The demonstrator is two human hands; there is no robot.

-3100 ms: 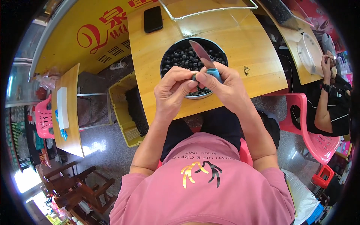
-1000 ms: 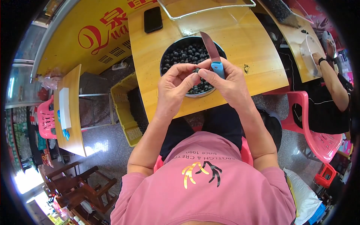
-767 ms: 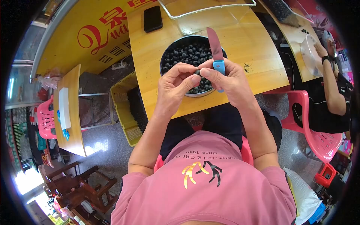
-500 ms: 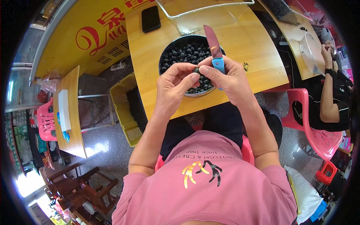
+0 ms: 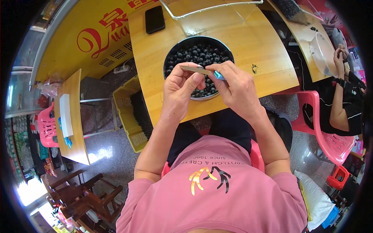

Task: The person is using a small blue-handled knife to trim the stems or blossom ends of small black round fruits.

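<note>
My right hand (image 5: 237, 83) is closed around the blue handle (image 5: 218, 75) of a knife. Its blade (image 5: 195, 70) lies nearly level, pointing left across the fingertips of my left hand (image 5: 179, 89). Those left fingers and thumb are pinched together against the blade; whatever small piece sits between them is mostly hidden. Both hands hover over the near part of a round, dark-lined bowl (image 5: 166, 62) with a pale rim. Many small, dark, round, nut-like pieces (image 5: 198, 54) fill it, some with a lighter spot on top.
The bowl stands on a wooden table (image 5: 268, 62), with a black phone (image 5: 155, 19) and a white-edged clear tray (image 5: 210, 16) farther back. A yellow crate (image 5: 125, 116) sits on the floor to the left. At right, a co-worker (image 5: 344, 105) sits by a pink chair (image 5: 318, 128).
The knife has swung from upright in my right hand to nearly level, its blade now across my left fingertips. My right hand has turned over; the small dark round piece between my fingertips is now hidden.
</note>
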